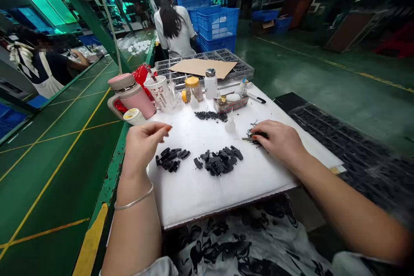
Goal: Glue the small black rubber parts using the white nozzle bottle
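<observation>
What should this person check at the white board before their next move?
1. Right hand gripping the thin metal tool: ok.
2. Left hand holding nothing: cannot tell, its fingertips are pinched together.
3. Black pieces lying in two separate piles on the white board: ok.
4. Black strands gathered in one heap: not ok, more lie under the right hand.
5. Pink bottle standing apart from the left hand: ok.
</observation>
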The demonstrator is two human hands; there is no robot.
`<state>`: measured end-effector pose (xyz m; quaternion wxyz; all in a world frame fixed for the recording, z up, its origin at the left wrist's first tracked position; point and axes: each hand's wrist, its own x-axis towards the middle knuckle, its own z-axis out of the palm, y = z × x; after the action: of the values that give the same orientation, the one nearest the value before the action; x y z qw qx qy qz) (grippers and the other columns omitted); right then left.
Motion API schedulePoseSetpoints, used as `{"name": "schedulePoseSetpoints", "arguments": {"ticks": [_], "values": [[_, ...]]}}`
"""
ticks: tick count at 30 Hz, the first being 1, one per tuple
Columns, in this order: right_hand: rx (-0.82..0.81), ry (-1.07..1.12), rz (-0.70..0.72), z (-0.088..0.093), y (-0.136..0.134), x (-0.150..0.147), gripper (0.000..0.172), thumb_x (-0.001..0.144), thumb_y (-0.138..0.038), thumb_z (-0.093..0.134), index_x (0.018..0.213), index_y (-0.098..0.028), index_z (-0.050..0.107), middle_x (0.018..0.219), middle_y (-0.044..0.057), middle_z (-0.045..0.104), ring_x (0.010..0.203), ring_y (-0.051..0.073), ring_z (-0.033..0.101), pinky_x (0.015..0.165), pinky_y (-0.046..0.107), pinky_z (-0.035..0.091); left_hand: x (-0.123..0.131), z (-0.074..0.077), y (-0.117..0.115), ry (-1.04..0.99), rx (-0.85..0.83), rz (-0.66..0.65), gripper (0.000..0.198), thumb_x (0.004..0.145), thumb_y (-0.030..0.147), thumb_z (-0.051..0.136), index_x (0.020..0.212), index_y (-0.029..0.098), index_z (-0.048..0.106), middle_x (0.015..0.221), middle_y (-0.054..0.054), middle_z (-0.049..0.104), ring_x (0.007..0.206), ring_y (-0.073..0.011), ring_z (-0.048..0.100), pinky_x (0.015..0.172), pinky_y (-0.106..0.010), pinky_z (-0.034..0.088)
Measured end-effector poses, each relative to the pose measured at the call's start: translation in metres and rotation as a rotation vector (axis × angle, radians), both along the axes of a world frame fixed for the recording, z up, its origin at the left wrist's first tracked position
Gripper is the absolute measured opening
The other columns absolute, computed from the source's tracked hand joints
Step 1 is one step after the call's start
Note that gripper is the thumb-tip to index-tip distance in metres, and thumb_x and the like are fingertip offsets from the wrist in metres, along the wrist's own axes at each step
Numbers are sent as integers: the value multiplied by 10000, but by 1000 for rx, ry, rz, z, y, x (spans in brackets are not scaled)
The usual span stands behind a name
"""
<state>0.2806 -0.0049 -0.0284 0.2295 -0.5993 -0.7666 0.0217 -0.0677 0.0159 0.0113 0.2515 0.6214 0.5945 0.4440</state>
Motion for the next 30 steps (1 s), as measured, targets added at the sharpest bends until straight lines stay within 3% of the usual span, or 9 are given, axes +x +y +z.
{"name": "schedulePoseSetpoints", "arguments": {"ticks": [4,7,10,13,16,20,23,27,30], "values": [[-198,-22,11,15,30,-1,55,775,-235,659,782,-222,712,846,28,718,814,233,643,660,324,412,0,-11,5,596,-410,-231,297,671,500,677,780,231,744,709,-20,696,619,-172,591,525,-259,379],[-199,36,9,21,46,-12,199,725,-344,725,880,-225,689,839,13,714,775,206,639,630,297,403,12,-17,5,795,-440,-263,262,658,473,676,821,273,721,816,-8,713,684,-188,606,554,-264,367],[-188,140,30,17,63,-33,355,701,-395,747,999,-227,656,948,7,711,811,178,643,671,275,428,18,-19,3,847,-424,-263,204,686,409,651,831,278,709,829,-10,707,715,-190,601,581,-266,367],[-203,242,73,7,79,-53,279,693,-368,748,925,-227,685,890,2,713,796,180,643,670,271,438,15,-18,3,742,-412,-278,187,683,386,657,803,254,713,806,-28,696,701,-190,591,595,-275,375],[-216,351,103,-3,86,-61,140,719,-340,710,752,-205,693,707,8,686,716,189,632,616,273,442,7,-16,4,503,-348,-289,199,698,392,655,781,219,708,731,-43,663,659,-194,565,597,-295,385],[-198,563,90,-6,87,-54,234,837,-407,568,815,-179,615,690,34,673,616,166,616,500,255,479,-1,-12,5,246,-288,-219,215,700,370,666,811,188,694,713,-25,640,625,-159,536,573,-268,387],[-231,747,98,0,85,-45,267,844,-451,566,847,-185,538,758,55,686,670,180,653,487,269,537,-2,-11,5,28,-314,-249,235,691,347,685,838,164,665,806,-45,670,669,-148,567,550,-240,410],[-347,945,35,17,79,-31,379,597,-346,829,793,-182,549,686,16,642,658,170,633,536,278,563,-2,-15,7,-147,-371,-247,299,674,364,719,872,151,649,761,-36,646,644,-136,574,508,-226,436],[-300,941,-14,28,70,-15,328,687,-388,755,880,-198,569,678,5,641,594,140,599,440,208,449,-1,-17,9,-173,-352,-191,347,667,391,735,910,149,687,782,-36,640,634,-126,568,517,-229,473]]}}
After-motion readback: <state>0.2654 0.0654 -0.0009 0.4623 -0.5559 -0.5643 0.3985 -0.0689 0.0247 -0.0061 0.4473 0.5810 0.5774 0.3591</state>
